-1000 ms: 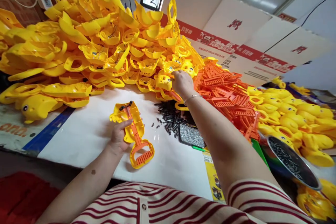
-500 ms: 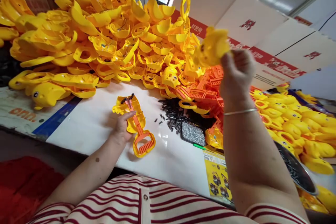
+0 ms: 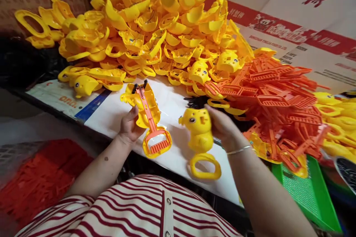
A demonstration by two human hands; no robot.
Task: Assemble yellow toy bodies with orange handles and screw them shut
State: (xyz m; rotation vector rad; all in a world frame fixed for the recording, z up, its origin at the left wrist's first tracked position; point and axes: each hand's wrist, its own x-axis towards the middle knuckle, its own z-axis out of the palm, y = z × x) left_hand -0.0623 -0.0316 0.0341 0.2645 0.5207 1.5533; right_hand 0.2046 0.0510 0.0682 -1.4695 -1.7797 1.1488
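My left hand (image 3: 130,126) is closed round the edge of a yellow toy shell half (image 3: 151,100), its hollow inside facing up. Along that shell lies an orange handle piece (image 3: 150,114) with a ridged loop end, and small black parts (image 3: 140,87) stick out at its top. My right hand (image 3: 222,125) grips a second yellow duck-shaped shell half (image 3: 201,133) by its far side, with the printed eye and rounded outer face towards me. Its loop handle points down. The two halves are side by side above the white table (image 3: 175,155), apart from each other.
A tall heap of yellow shell halves (image 3: 150,44) fills the back. To the right lie a pile of orange handle pieces (image 3: 278,100), a green tray (image 3: 319,196) and more yellow shells (image 3: 342,137). Printed cartons (image 3: 278,37) stand behind; red pieces (image 3: 50,174) lie low at left.
My right hand has come down from above the pile, bringing the duck-shaped shell half beside the left one. My left hand keeps its hold. The view has shifted.
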